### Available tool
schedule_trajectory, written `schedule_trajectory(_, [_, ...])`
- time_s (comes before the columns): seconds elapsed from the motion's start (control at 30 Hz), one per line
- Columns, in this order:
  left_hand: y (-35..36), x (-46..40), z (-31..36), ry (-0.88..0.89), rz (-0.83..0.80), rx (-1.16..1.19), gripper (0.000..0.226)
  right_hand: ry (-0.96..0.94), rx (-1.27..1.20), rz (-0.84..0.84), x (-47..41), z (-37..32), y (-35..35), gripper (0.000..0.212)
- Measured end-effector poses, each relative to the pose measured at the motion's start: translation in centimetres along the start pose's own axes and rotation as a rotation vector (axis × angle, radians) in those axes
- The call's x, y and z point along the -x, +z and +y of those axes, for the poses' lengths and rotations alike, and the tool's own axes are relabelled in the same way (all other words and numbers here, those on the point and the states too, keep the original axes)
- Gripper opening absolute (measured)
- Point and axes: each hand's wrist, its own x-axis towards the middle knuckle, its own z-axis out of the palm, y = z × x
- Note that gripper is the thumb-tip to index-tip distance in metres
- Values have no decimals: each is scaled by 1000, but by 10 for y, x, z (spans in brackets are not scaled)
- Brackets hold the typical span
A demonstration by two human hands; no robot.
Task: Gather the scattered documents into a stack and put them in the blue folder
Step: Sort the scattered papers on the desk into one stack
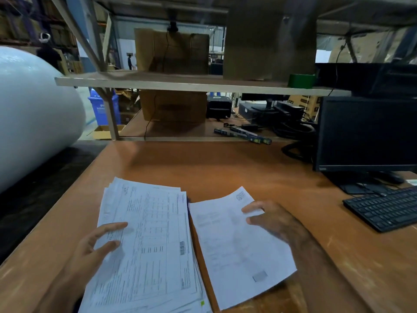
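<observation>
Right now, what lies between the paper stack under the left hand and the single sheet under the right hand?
Only a narrow wedge of bare desk separates the paper stack from the single sheet; their top corners nearly meet, seen in the head view.

Warehouse packing or dispatch desk. An orange-brown worktable (pixel 225 168) carries a monitor (pixel 365 134) and keyboard (pixel 383 208) at right; a shelf (pixel 180 83) above holds cardboard boxes (pixel 171 50) and green tape (pixel 301 80). Far left: a large white wrap roll (pixel 33 114), storage racking, a blue bin (pixel 102 107).
</observation>
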Motion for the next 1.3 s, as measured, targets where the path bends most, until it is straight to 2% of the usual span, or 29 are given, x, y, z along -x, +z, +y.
schedule_trajectory(0.07, [0,-1,0,6,2,-7,36,-66,-209,-6,5,-15,-9,21])
schedule_trajectory(0.2, [0,1,1,-14,11,0,37,-169,-678,-1,9,-51,-27,30])
schedule_trajectory(0.3, [1,2,5,-10,15,-11,40,-206,-817,-107,7,-72,-13,43])
schedule_trajectory(0.37, [-1,1,6,-11,16,-26,37,-231,-670,-188,6,-78,18,54])
schedule_trajectory(0.43, [-2,2,7,0,30,-61,26,-302,-349,-204,6,-75,58,72])
schedule_trajectory(0.5, [-1,4,11,12,42,-14,30,-332,-53,-236,3,-67,97,91])
schedule_trajectory(0.57, [0,7,17,-5,62,59,34,-335,87,-266,6,-62,128,99])
schedule_trajectory(0.63, [0,7,18,42,83,-23,36,-343,191,-251,8,-59,149,102])
schedule_trajectory(0.7, [-3,7,16,74,65,-113,45,-337,235,-203,8,-60,159,101])
schedule_trajectory(0.9, [-1,1,-2,67,11,-28,46,-351,277,-144,17,-62,165,83])
schedule_trajectory(0.97, [1,0,4,82,32,14,47,-332,112,-145,15,-60,162,72])
schedule_trajectory(1.03, [4,-2,16,124,64,80,45,-300,-141,-170,18,-62,147,51])
schedule_trajectory(1.1, [9,-7,35,187,88,156,40,-256,-379,-249,23,-73,122,38])
schedule_trajectory(1.2, [22,-22,77,255,83,232,35,-234,-613,-388,28,-96,76,41])
schedule_trajectory(1.27, [35,-31,115,285,38,298,36,-306,-610,-346,26,-111,49,45])
schedule_trajectory(1.3, [41,-34,135,309,17,324,36,-354,-591,-273,25,-117,38,47])
